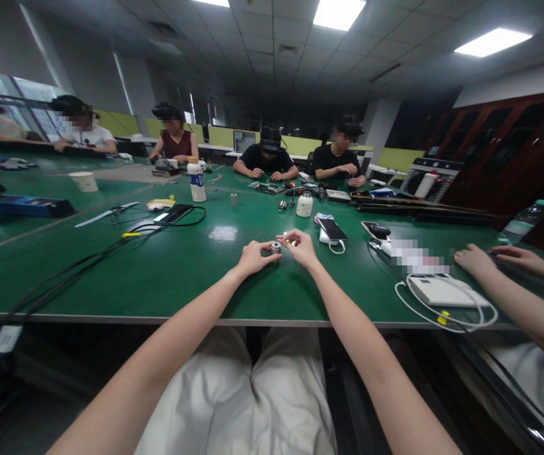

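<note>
Here your left hand [253,258] pinches the small silver metal cylinder [275,248] on the green worktop [181,265], well in from its near edge. Your right hand [302,248] works its top with curled fingertips; brace the cylinder firmly and turn gently.

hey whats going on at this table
A person seated at a green table holds a small metal cylinder between both hands: the left hand grips it from the side, and the right hand pinches at its top. A phone lies just beyond. Other people sit around the table, and a neighbour's hands rest at the right.
</note>
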Motion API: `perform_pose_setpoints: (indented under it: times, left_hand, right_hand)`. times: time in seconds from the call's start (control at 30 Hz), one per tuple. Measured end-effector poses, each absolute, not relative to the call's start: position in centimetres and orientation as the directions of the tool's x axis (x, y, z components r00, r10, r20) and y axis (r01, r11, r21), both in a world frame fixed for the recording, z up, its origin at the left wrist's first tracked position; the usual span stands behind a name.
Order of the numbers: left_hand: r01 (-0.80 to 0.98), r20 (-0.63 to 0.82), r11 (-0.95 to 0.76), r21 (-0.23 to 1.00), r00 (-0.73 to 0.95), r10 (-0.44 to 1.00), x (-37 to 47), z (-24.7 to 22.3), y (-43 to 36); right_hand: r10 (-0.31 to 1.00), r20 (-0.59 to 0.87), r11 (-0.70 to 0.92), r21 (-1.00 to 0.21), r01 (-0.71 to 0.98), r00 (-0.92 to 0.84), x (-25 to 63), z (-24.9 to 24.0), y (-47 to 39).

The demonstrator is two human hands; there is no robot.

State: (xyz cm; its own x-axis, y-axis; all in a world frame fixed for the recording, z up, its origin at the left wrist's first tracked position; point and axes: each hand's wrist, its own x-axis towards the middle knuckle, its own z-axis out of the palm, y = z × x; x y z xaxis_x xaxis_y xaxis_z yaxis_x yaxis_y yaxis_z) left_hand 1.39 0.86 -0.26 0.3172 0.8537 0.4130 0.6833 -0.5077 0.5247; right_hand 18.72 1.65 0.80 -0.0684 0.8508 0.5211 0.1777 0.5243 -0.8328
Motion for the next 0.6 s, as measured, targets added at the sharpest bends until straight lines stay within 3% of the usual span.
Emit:
perform_pose_setpoints:
  times: [0.43, 0.6]
  left_hand:
    - [0.656, 0.394, -0.502, 0.563, 0.322, 0.861, 1.43, -0.11, 0.69]
    - [0.639, 0.378, -0.475, 0.604, 0.295, 0.878, 1.41, -0.09, 0.71]
  right_hand:
    - [0.845, 0.530, 0.535, -0.830, 0.158, -0.075, 17.49, 0.66, 1.15]
    - [0.859, 0.511, 0.500, -0.846, 0.182, 0.014, 17.74, 0.43, 1.43]
